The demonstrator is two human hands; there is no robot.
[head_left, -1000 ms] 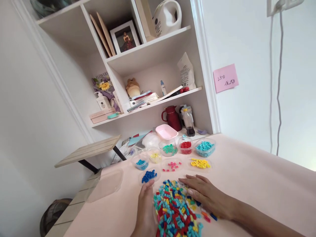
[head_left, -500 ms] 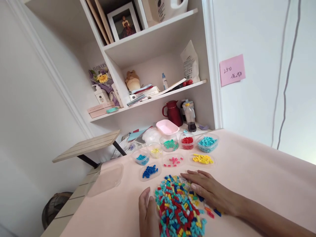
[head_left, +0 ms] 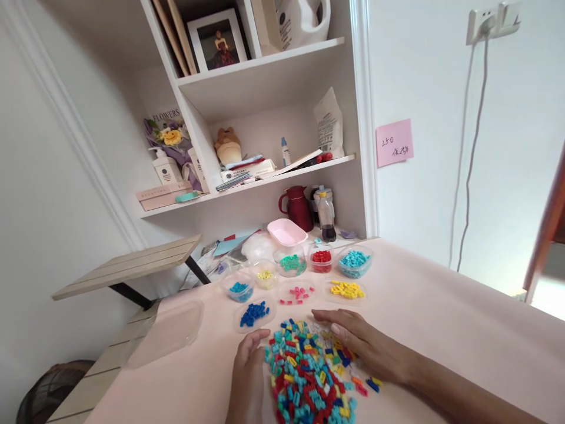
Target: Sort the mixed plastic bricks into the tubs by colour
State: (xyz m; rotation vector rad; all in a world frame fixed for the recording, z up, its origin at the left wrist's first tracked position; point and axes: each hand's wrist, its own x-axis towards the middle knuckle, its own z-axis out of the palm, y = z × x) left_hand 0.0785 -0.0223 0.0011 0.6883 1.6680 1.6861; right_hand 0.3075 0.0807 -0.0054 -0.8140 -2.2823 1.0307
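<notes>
A large heap of mixed small plastic bricks (head_left: 304, 377) lies on the pink tabletop, with red, turquoise, yellow, blue and green pieces. My left hand (head_left: 248, 368) stands along its left edge, fingers extended, thumb side up. Over on the heap's right, my right hand (head_left: 364, 341) is spread flat, its fingertips at the upper right edge of the bricks. Neither hand grips anything. Some bricks lie partly hidden under the right palm. Beside that hand a loose dark blue brick (head_left: 373, 386) and a pink-red brick (head_left: 361, 389) lie apart from the heap.
Beyond the heap, clear containers hold sorted bricks: dark blue (head_left: 255, 314), pink (head_left: 298, 294), yellow (head_left: 347, 289), red (head_left: 321, 260), turquoise (head_left: 354, 260) and green (head_left: 292, 264). A clear lid (head_left: 170, 333) lies left. Behind stand a pink tub (head_left: 288, 233), red jug (head_left: 298, 209) and bottle (head_left: 327, 219).
The camera view has turned a little to the right, so the scene sits further left. My right hand's fingers have drawn closer together; both hands remain at the heap's sides.
</notes>
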